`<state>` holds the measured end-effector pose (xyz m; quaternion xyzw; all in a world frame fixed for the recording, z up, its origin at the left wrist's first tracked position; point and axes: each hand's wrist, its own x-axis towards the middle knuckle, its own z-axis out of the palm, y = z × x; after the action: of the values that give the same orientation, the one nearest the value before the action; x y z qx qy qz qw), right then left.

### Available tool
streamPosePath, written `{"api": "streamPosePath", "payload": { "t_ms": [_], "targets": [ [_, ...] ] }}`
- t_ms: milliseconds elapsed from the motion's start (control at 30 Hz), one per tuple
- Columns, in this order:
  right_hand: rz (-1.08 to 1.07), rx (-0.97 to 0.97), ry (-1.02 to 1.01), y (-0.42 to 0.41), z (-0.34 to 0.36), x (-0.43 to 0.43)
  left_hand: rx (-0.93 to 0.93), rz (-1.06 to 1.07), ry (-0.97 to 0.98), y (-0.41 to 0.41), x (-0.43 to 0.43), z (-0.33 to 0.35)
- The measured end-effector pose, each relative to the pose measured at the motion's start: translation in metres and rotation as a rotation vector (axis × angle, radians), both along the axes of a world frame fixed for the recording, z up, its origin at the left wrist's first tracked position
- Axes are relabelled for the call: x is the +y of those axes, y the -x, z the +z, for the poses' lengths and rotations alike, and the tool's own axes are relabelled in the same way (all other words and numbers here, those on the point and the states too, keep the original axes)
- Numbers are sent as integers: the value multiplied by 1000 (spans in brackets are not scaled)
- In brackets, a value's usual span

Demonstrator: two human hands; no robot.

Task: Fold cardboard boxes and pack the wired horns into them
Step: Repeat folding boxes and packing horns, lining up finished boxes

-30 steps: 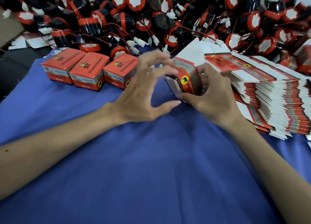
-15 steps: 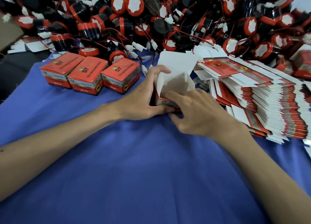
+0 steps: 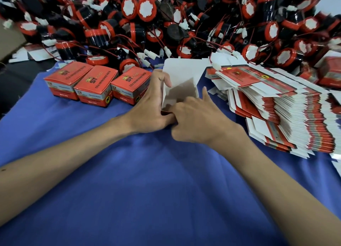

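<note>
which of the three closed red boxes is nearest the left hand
The rightmost box of the row, right beside the left hand gripping the open box; the middle box and the leftmost box sit farther off.

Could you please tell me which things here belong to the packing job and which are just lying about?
Job in hand: open box, gripped by left hand and right hand; horns; flat boxes; closed boxes.
Lying about: paper scraps; cloth.

folded boxes [image 3: 96, 85] | top face: "st" logo | smaller print: too blurred to read
</note>
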<state>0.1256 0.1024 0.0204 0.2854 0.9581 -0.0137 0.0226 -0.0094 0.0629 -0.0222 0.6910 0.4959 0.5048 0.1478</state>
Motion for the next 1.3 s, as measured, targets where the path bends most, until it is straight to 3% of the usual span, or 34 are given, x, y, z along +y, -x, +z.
{"api": "streamPosePath", "payload": {
  "t_ms": [167,200,333,367,433,567,633,667,800,900,967,1167,1300],
  "targets": [
    [44,91,21,3,0,7,77,126,-58,2,2,-1],
    [71,220,80,1,2,12,71,157,-66,4,3,-1],
    [-61,1218,302,-3,23,43,-9,351,-90,9,8,-4],
    [-135,1354,311,2,29,57,-26,408,-107,9,8,-3],
    [-247,1285,344,23,40,87,-56,500,-161,8,9,-1],
    [-212,635,753,74,46,117,-31,577,-235,7,6,1],
    [-90,439,660,95,43,113,-35,607,-228,8,5,0],
    [-55,443,591,104,40,110,-40,627,-215,8,4,0],
    [-177,762,604,101,39,103,-47,647,-186,8,4,1],
    [-342,1356,973,59,46,99,-7,670,-133,7,4,2],
    [-287,1578,1148,18,43,88,28,677,-88,5,4,2],
    [-170,1509,1244,-54,5,46,73,582,9,1,5,7],
    [-93,1507,1089,-67,0,33,148,522,67,3,6,3]
  ]
}}
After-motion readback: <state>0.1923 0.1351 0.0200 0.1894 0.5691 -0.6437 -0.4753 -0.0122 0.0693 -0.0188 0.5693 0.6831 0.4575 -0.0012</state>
